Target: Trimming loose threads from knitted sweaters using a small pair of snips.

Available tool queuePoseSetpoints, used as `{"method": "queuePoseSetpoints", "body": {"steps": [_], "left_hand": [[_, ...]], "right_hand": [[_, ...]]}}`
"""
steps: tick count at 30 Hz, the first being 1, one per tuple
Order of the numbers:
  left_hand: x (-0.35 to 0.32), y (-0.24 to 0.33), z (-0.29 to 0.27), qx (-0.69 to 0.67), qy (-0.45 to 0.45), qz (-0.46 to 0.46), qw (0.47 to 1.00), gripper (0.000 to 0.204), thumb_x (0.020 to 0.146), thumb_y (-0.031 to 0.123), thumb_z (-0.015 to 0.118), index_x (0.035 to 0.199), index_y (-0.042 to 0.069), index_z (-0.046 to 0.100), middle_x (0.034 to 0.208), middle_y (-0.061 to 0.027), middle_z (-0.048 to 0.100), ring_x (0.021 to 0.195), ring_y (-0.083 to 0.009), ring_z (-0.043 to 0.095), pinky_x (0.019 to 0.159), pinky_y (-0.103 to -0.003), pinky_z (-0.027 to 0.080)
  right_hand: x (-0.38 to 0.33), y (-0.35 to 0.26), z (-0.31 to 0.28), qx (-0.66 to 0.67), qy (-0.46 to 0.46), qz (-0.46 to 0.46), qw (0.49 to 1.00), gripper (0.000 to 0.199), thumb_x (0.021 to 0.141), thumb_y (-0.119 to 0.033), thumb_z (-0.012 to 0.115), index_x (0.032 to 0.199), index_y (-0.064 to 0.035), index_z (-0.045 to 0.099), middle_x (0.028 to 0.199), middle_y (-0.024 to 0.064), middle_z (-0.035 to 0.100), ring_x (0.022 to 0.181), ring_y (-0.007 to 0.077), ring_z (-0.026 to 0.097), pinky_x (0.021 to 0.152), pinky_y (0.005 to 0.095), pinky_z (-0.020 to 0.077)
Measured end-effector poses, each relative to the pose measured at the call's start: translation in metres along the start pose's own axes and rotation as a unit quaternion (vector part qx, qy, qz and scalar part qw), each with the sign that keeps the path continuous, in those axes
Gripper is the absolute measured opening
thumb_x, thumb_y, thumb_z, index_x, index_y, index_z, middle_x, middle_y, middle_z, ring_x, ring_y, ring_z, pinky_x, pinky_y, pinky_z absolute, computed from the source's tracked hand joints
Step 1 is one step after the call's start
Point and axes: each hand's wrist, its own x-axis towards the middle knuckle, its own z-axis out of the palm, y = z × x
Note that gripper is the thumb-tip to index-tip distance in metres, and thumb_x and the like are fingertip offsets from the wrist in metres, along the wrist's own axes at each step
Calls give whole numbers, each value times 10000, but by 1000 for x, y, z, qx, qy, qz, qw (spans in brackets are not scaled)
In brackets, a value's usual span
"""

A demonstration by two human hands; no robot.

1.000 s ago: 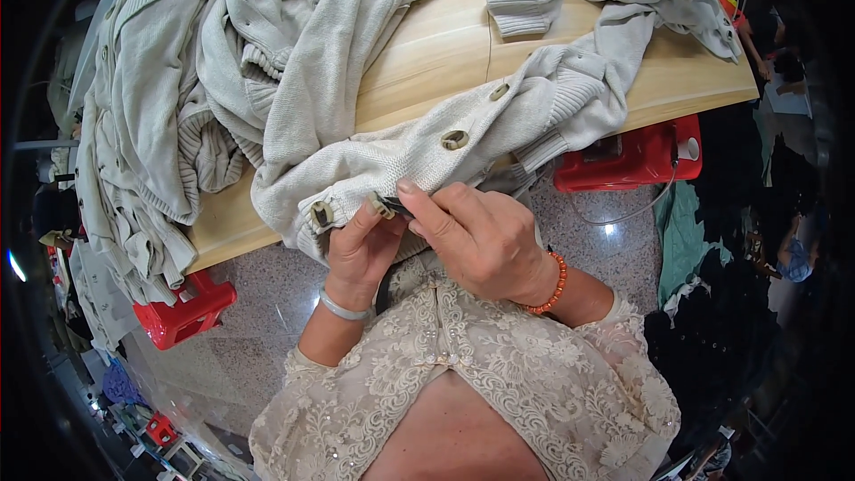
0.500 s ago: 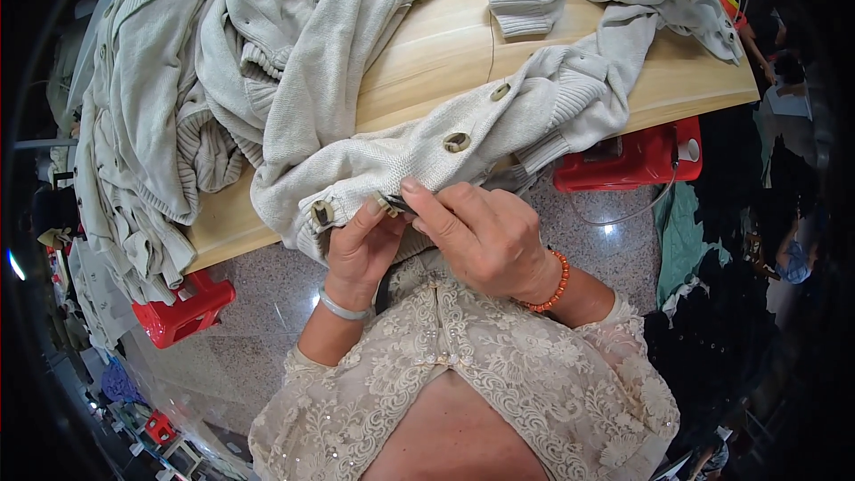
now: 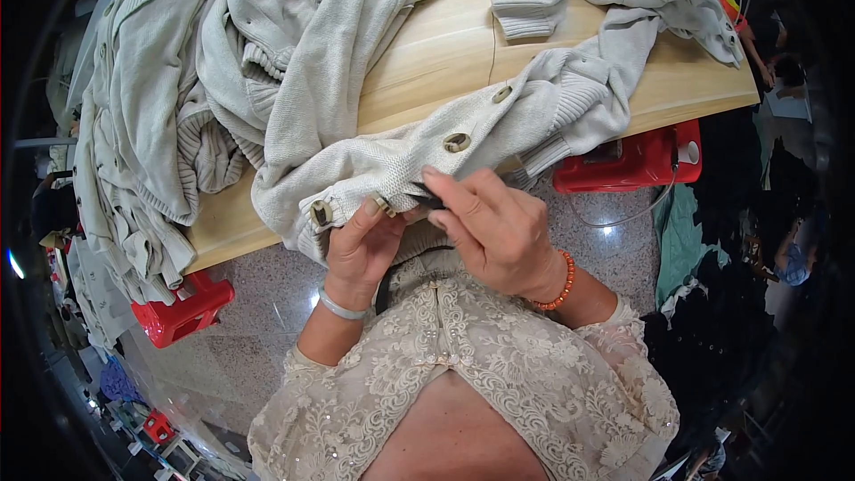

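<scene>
A pale grey knitted cardigan lies across the front of a wooden table, its buttoned edge hanging over the near side. Oval brown buttons run along that edge. My left hand pinches the cardigan's edge from below, beside a button. My right hand holds the same edge just to the right, fingers closed on the fabric and on a small dark thing I cannot make out.
More pale knitted garments are heaped over the table's left and back. Red plastic stools stand under the table on a speckled stone floor. Dark cloth and a teal garment lie at the right.
Both hands stay at the cardigan's edge. The fingers have shifted slightly along the fabric, nothing else moved.
</scene>
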Motion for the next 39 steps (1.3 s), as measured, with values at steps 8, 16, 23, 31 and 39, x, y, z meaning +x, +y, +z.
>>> {"method": "queuePoseSetpoints", "body": {"steps": [8, 16, 23, 31, 39], "left_hand": [[-2, 1, -5, 4, 28, -8, 1000, 326, 867, 96, 630, 1186, 63, 578, 1117, -76, 649, 1065, -212, 608, 954, -372, 447], [-1, 0, -10, -14, 5, -6, 1000, 352, 876, 115, 623, 1218, 62, 559, 1156, -89, 634, 1101, -233, 592, 975, -401, 438], [1, -1, -1, 10, 4, 7, 1000, 385, 878, 115, 616, 1247, 48, 529, 1213, -96, 604, 1145, -241, 565, 996, -429, 423], [0, -3, -9, 27, -10, 25, 999, 403, 865, 84, 630, 1252, 58, 519, 1195, -81, 607, 1130, -225, 569, 999, -406, 421], [0, -2, -10, 25, 36, 2, 999, 428, 870, 104, 628, 1273, 44, 498, 1205, -95, 598, 1124, -235, 565, 984, -413, 428]], "right_hand": [[3, 1, 7, -7, 0, -56, 998, 427, 788, -84, 679, 1199, -4, 598, 779, 70, 584, 558, 191, 555, 466, 303, 430], [4, 2, 3, -64, -45, -85, 993, 431, 768, -95, 697, 1182, -15, 607, 770, 67, 576, 547, 180, 549, 459, 294, 417], [6, 4, 0, 179, 30, 128, 975, 464, 721, -80, 798, 1141, -4, 614, 785, 6, 587, 549, 46, 394, 486, 192, 348], [6, 9, 15, 260, -19, 137, 956, 176, 771, 6, 712, 931, 2, 637, 744, 42, 577, 579, 84, 481, 535, 229, 401], [-1, 6, -1, 429, -178, 39, 885, 123, 745, 38, 661, 850, -17, 630, 719, 65, 597, 603, 188, 587, 534, 280, 429]]}}
